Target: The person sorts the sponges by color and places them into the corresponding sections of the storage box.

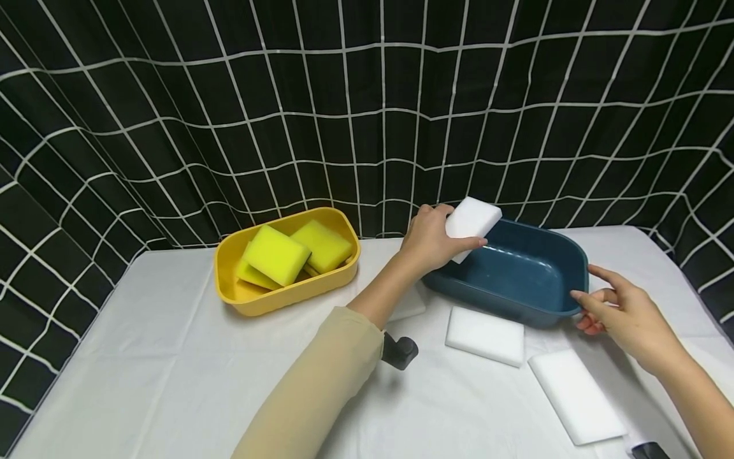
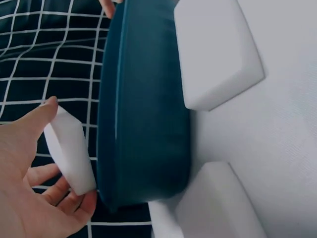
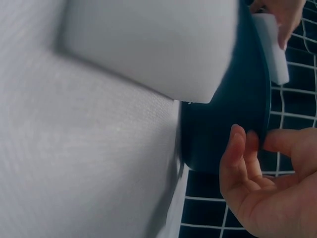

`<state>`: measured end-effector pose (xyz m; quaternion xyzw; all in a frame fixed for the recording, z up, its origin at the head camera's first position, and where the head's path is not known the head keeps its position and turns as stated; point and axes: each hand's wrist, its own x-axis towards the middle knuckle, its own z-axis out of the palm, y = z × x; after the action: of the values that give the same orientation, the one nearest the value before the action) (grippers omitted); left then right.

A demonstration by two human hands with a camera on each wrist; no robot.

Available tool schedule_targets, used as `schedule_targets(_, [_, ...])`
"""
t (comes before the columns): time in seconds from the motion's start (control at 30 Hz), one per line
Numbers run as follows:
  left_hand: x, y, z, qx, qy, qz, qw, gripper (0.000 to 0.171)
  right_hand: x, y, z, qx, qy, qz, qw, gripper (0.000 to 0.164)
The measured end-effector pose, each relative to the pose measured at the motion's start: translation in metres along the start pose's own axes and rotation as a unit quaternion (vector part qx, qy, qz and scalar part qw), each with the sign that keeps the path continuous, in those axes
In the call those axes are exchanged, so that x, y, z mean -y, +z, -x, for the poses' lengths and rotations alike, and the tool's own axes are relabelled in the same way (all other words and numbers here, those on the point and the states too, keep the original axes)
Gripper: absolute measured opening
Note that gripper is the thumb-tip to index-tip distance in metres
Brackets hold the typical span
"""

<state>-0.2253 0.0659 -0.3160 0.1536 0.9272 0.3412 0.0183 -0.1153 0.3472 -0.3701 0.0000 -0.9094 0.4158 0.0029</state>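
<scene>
In the head view, the left hand (image 1: 429, 241) pinches a white sponge (image 1: 473, 222), tilted, at the left end of the dark-blue tub (image 1: 499, 305), while the right hand (image 1: 627, 315) grips the tub's right end, presumably to steady it. In the left wrist view, the sponge lies between thumb and fingertips, perhaps for easy release. In the right wrist view, thumb and fingers clasp the tub's edge, well apart from the sponge.
</scene>
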Motion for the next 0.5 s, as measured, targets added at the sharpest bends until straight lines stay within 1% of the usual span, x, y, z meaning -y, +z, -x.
schedule_targets(0.13, [0.003, 0.001, 0.0, -0.005, -0.007, 0.006, 0.9999, 0.079, -0.001, 0.0, 0.0, -0.001, -0.001, -0.001, 1.0, 0.071])
schedule_targets(0.27, [0.007, 0.0, 0.001, 0.005, -0.01, 0.022, 0.9997, 0.081, -0.001, 0.0, 0.001, -0.002, -0.002, -0.002, 1.0, 0.07])
schedule_targets(0.37, [0.011, -0.003, 0.004, 0.013, -0.006, 0.041, 0.9991, 0.08, -0.001, 0.0, 0.001, -0.001, -0.003, -0.004, 1.0, 0.07])
schedule_targets(0.5, [0.02, -0.01, 0.011, 0.011, 0.002, 0.073, 0.9973, 0.078, -0.002, 0.0, 0.0, 0.0, -0.003, -0.004, 1.0, 0.071])
